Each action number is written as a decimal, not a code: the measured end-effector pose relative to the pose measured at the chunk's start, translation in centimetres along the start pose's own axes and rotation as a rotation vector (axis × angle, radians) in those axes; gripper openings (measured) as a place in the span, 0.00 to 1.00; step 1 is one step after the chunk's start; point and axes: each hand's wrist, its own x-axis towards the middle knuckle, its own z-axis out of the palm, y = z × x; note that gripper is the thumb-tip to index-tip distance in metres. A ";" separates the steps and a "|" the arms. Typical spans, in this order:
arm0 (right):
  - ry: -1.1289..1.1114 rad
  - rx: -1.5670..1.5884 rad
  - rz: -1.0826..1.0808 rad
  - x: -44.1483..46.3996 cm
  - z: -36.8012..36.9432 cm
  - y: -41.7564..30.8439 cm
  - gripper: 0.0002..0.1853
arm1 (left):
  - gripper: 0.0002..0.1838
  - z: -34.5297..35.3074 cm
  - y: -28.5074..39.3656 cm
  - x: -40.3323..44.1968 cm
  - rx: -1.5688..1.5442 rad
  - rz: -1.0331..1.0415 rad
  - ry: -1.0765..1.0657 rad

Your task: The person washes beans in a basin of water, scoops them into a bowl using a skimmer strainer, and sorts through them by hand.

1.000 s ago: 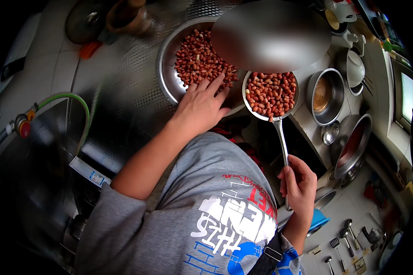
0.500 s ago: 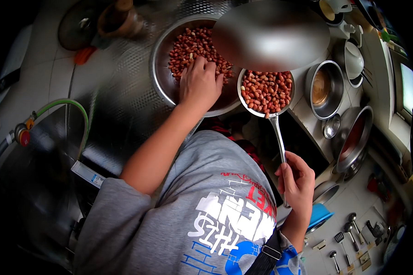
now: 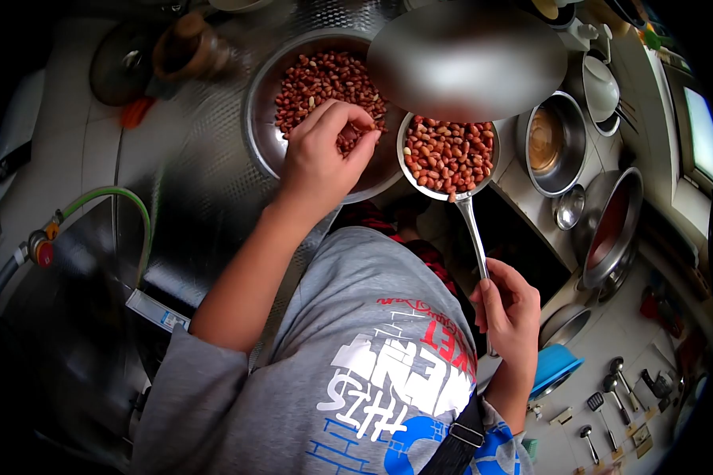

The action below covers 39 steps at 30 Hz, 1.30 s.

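Observation:
A wide steel bowl (image 3: 263, 127) holds a heap of red-skinned peanuts (image 3: 325, 77). My left hand (image 3: 321, 158) is over the bowl's near side, its fingers curled and the thumb tip close to the fingertips. Whatever is between those tips is too small to make out; peanuts show through the curl of the hand. My right hand (image 3: 511, 309) grips the long handle of a metal ladle (image 3: 474, 229), its round bowl piled with peanuts (image 3: 449, 154). That ladle is level, just right of the steel bowl, with one peanut lying where the handle joins.
A blurred steel dome (image 3: 467, 59) looms at the top, covering part of the bowl. Metal pots (image 3: 566, 170) and a basin (image 3: 632, 229) stand on the right. Utensils (image 3: 610, 396) hang lower right. A green hose (image 3: 139, 198) curves at left, below a wooden mortar (image 3: 184, 55).
My left hand has lifted out of the peanuts and drawn slightly back towards me, fingers curling together. The right hand keeps its grip on the ladle. The whole view has shifted a little.

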 end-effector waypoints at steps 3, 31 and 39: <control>-0.009 -0.017 -0.012 0.3 -0.1 0.0 0.13 | 0.11 -2.0 2.7 -0.5 -0.172 0.042 0.010; 0.173 -0.485 -0.641 2.8 3.7 -0.4 0.17 | 0.14 -6.7 3.9 -2.8 -0.820 -0.212 0.005; 0.209 -0.594 -0.749 3.6 5.0 -1.9 0.20 | 0.14 -10.3 0.7 -3.5 -0.758 -0.254 0.176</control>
